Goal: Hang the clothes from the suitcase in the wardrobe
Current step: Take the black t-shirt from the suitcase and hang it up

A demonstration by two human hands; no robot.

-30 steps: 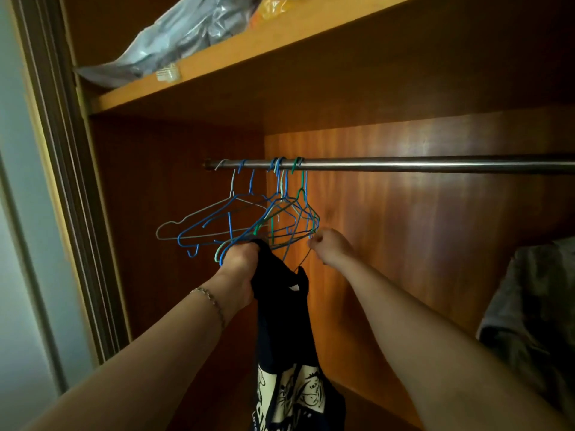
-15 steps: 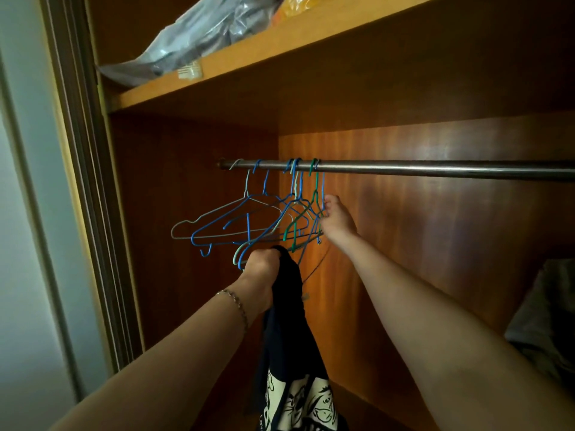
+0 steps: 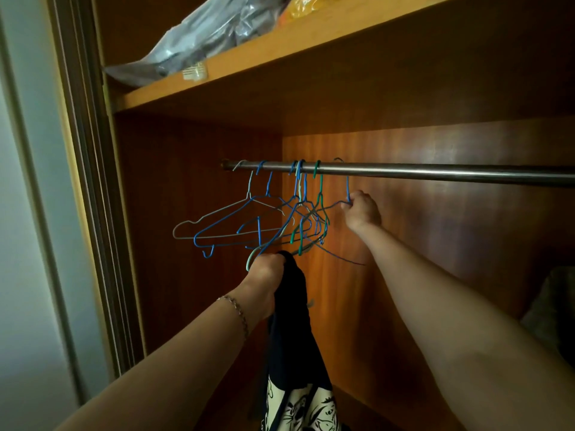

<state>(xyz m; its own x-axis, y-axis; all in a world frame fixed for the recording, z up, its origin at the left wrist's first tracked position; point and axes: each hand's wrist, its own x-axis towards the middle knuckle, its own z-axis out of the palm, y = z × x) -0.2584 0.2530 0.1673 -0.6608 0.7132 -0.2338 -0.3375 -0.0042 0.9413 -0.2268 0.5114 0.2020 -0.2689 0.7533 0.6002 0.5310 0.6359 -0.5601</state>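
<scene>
Up at the centre of the frame, the right hand has its fingers curled tight round the neck of a thin blue wire hanger, whose hook sits over the long steel wardrobe rail, just right of the tangled bunch of blue, green and grey wire hangers. Below it, lower centre, the left hand clamps a fistful of the dark navy T-shirt with a cream cartoon print, which dangles straight down, on no hanger yet. So this garment is in hand but not hung: hanger off, shirt threaded, hook back on the rail, all to come, I'd say. A pale garment shows at the right edge; whether it's hung, can't tell. Upper left, a grey plastic bag lies on the wooden shelf. The suitcase is out of view.
</scene>
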